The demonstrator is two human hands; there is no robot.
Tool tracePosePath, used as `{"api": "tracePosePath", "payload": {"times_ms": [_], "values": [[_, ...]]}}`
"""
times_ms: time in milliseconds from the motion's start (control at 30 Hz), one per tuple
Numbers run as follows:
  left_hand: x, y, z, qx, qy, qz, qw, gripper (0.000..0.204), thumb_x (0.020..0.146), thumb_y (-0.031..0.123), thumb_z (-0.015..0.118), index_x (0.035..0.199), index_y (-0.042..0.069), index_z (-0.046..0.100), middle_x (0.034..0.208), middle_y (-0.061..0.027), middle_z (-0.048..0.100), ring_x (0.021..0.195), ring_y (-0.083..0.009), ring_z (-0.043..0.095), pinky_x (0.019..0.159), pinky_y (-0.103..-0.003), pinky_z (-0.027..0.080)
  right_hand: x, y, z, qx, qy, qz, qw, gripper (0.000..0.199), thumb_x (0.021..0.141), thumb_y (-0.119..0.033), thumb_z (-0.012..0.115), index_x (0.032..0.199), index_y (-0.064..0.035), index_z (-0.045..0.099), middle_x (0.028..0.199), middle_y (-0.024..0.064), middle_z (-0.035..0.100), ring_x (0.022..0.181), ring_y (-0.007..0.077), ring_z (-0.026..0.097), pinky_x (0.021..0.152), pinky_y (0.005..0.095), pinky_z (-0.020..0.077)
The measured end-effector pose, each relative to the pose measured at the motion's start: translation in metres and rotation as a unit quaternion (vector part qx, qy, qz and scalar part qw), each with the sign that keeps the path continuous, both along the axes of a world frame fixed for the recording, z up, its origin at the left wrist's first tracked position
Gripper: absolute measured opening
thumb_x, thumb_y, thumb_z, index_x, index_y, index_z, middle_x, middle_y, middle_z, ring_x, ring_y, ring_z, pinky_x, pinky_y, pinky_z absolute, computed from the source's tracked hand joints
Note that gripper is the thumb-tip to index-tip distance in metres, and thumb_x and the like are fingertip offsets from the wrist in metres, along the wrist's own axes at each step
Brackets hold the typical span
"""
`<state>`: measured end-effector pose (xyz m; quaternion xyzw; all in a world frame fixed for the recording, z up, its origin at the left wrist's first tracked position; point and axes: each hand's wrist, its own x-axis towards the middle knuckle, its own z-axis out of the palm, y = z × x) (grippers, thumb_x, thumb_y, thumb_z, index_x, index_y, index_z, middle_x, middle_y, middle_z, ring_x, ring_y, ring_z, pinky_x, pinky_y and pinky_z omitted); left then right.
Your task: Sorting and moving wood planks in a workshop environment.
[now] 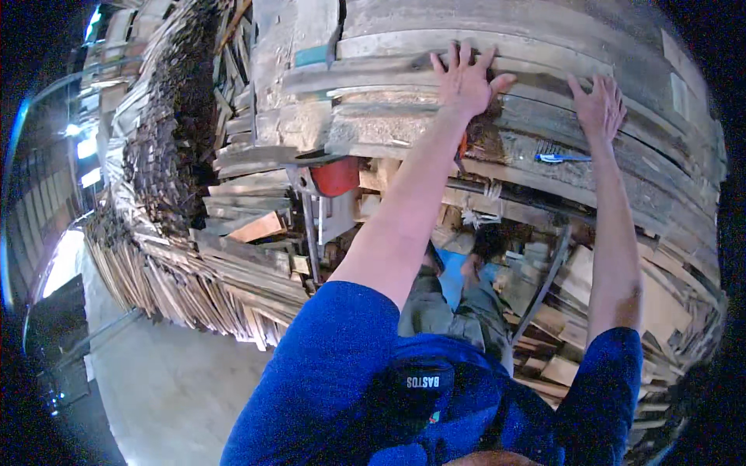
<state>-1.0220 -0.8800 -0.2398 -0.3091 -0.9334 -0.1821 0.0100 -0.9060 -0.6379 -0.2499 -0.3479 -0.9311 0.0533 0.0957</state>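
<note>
My left hand (466, 84) lies flat with fingers spread on a long weathered wooden board (373, 71) of the bench top. Farther right, my right hand (601, 113) stretches out over the same planked surface, its fingers extended and nothing in it. Near the right wrist lies a slim blue-and-white object like a pen (561, 158), beside a small dark bristly patch. A small orange-red thing (462, 146) shows partly behind my left forearm. Sawdust (388, 130) covers the boards left of that forearm.
Below the bench edge sit a red curved part (336, 177) and a dark bar (536, 200) tied with white string (491, 191). Stacked wood strips (210, 287) line the left above a grey floor (179, 380). Wood offcuts (559, 373) pile up under the bench, right of my legs.
</note>
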Motion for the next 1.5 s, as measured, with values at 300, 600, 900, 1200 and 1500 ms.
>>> {"api": "tracePosePath", "payload": {"times_ms": [300, 600, 900, 1200, 1500], "values": [[0.005, -0.002, -0.009, 0.012, 0.003, -0.019, 1.000, 0.083, 0.083, 0.083, 0.040, 0.147, 0.029, 0.047, 0.153, -0.0186, 0.035, 0.146, -0.0413, 0.024, 0.116, -0.068, 0.006, 0.010, -0.003, -0.005, -0.003, 0.015, -0.018, 1.000, 0.074, 0.085, -0.071, 0.054, 0.134, -0.0152, 0.060, 0.145, 0.0174, 0.049, 0.137, 0.0381, 0.041, 0.114, 0.0568, 0.0276], [0.004, -0.002, -0.020, 0.029, 0.063, -0.033, 0.997, 0.078, 0.083, 0.082, 0.043, 0.140, 0.030, 0.055, 0.150, -0.0173, 0.042, 0.141, -0.0419, 0.033, 0.111, -0.073, 0.015, 0.009, 0.006, -0.024, 0.030, 0.055, -0.047, 0.997, 0.078, 0.089, -0.074, 0.045, 0.140, -0.0162, 0.056, 0.154, 0.0165, 0.041, 0.142, 0.0349, 0.037, 0.115, 0.0534, 0.0262], [0.001, -0.005, -0.015, 0.001, 0.024, -0.015, 1.000, 0.077, 0.087, 0.079, 0.041, 0.144, 0.028, 0.050, 0.153, -0.0196, 0.036, 0.144, -0.0431, 0.029, 0.114, -0.070, 0.010, 0.003, -0.003, -0.010, -0.014, 0.020, -0.021, 0.999, 0.067, 0.094, -0.066, 0.043, 0.135, -0.0162, 0.059, 0.151, 0.0127, 0.044, 0.138, 0.0341, 0.042, 0.113, 0.0523, 0.0308], [-0.010, -0.011, -0.017, -0.001, -0.021, 0.019, 1.000, 0.074, 0.089, 0.073, 0.045, 0.148, 0.027, 0.046, 0.156, -0.0219, 0.032, 0.146, -0.0431, 0.025, 0.115, -0.069, 0.008, -0.022, -0.012, -0.016, -0.013, -0.058, -0.031, 0.998, 0.065, 0.093, -0.063, 0.047, 0.139, -0.0164, 0.056, 0.153, 0.0111, 0.042, 0.140, 0.0334, 0.040, 0.116, 0.0499, 0.0270], [-0.085, -0.074, -0.010, 0.188, -0.177, 0.059, 0.964, 0.088, 0.086, 0.056, 0.064, 0.151, 0.006, 0.034, 0.155, -0.0310, 0.029, 0.145, -0.0428, 0.027, 0.119, -0.052, 0.023, -0.037, 0.012, -0.061, 0.015, -0.083, -0.035, 0.996, 0.065, 0.091, -0.063, 0.052, 0.135, -0.0153, 0.060, 0.150, 0.0152, 0.047, 0.141, 0.0315, 0.040, 0.116, 0.0478, 0.0262]]}}
